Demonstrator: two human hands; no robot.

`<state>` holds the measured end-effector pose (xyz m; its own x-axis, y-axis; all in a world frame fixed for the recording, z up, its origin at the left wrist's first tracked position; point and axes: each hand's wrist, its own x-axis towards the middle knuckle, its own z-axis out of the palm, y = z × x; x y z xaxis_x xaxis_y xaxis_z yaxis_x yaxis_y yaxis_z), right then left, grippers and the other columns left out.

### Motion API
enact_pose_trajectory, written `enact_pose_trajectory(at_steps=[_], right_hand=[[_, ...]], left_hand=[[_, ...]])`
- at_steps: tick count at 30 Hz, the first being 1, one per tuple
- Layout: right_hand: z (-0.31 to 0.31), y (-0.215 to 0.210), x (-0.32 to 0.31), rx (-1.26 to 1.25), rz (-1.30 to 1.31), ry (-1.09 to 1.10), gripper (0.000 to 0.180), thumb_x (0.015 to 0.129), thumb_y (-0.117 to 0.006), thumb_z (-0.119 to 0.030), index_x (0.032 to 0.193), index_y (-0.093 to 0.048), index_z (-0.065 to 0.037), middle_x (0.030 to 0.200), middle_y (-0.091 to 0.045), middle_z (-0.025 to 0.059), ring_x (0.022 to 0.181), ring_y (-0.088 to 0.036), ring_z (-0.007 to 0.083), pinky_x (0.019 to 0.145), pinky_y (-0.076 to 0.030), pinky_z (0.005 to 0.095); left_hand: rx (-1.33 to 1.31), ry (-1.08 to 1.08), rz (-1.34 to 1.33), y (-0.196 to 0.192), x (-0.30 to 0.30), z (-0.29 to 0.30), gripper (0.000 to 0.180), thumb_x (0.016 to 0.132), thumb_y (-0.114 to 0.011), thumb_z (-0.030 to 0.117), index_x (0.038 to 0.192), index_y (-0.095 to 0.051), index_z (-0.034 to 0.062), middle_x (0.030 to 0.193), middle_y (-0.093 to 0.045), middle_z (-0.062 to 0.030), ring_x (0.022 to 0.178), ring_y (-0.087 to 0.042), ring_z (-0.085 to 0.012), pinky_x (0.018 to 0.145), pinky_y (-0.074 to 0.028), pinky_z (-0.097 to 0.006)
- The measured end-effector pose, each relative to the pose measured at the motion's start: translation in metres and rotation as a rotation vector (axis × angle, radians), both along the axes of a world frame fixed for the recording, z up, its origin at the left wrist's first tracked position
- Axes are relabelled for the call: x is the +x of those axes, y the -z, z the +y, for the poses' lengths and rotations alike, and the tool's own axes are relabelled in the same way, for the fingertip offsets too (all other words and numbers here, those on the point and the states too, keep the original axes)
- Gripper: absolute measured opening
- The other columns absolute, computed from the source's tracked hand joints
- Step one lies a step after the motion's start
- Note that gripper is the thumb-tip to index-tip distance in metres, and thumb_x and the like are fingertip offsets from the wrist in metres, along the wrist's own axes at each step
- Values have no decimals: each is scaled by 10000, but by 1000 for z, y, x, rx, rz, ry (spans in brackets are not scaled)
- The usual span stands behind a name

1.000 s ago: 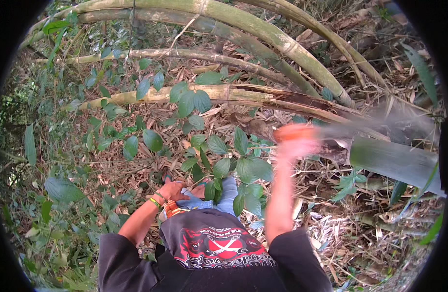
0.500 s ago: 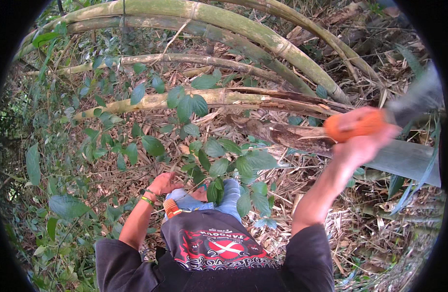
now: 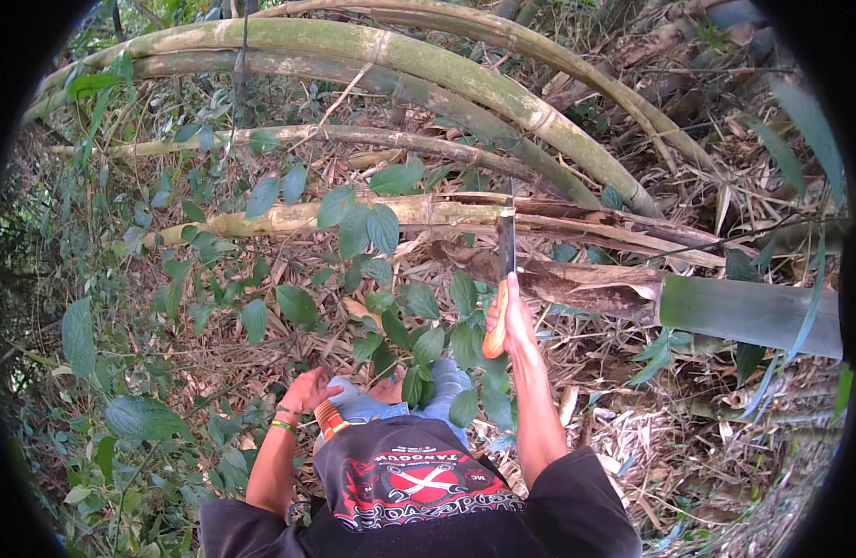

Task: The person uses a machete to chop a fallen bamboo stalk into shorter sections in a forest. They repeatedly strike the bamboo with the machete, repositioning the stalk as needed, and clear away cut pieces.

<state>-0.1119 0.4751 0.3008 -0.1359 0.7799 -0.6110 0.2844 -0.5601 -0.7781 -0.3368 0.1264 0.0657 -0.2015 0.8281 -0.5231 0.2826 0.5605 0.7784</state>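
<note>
My right hand (image 3: 513,316) is closed round the orange handle of a machete (image 3: 508,249). Its dark blade points away from me and lies across a split, dry bamboo stem (image 3: 353,216), at the spot where a pale cut shows. How deep the edge sits in the stem I cannot tell. My left hand (image 3: 307,389) hangs beside my left thigh, holding nothing, its fingers loose. An orange and red striped object (image 3: 330,420) sits at my left hip, close to that wrist.
Beyond the split stem, thick green bamboo culms (image 3: 391,46) arch across. A cut grey-green culm (image 3: 753,312) with a brown sheath runs in from the right. Leafy shoots (image 3: 428,344) stand between me and the stem. Dry leaf litter covers the ground.
My right hand has swung left and toward me from the right, bringing the blurred machete down onto the split stem. My left hand has shifted slightly lower, beside the thigh.
</note>
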Motion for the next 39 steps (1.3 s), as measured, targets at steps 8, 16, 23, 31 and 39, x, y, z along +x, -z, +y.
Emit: enact_pose_trajectory(at_steps=[8,16,23,31,39], right_hand=[[-1,102,4,472,-369,148,712,934,-527,-656,630,-564,-13,516,-519,121,479,-556,246,474,-432,431],[-7,74,-26,416,-441,87,780,912,-513,-687,717,-660,54,604,-622,218,592,-651,366,601,-502,490],[1,21,-7,258,-123,13,682,895,-562,-699,571,-517,-101,499,-511,12,402,-507,156,414,-410,319],[-92,19,42,472,-220,55,467,1032,-501,-402,737,-572,-47,508,-500,46,441,-504,134,420,-375,331],[-29,-320,-75,1689,289,-36,854,864,-285,-873,834,-560,-65,663,-538,57,580,-548,183,570,-473,319]], left_hand=[[66,-45,92,-29,-34,52,680,775,-773,521,1206,-626,15,1098,-704,-207,1021,-685,-354,862,-541,-428],[219,289,88,-56,11,174,792,788,-706,638,1238,-621,-8,1105,-703,-226,1034,-676,-379,899,-530,-458],[134,651,163,-70,41,196,806,780,-709,660,1193,-639,-29,1043,-702,-262,1027,-675,-382,894,-533,-443],[145,224,42,-8,11,94,774,778,-712,653,1170,-638,-9,995,-708,-252,982,-697,-353,856,-542,-429],[14,247,217,38,-29,86,698,777,-740,605,1102,-663,-8,919,-721,-186,906,-701,-337,783,-547,-417]])
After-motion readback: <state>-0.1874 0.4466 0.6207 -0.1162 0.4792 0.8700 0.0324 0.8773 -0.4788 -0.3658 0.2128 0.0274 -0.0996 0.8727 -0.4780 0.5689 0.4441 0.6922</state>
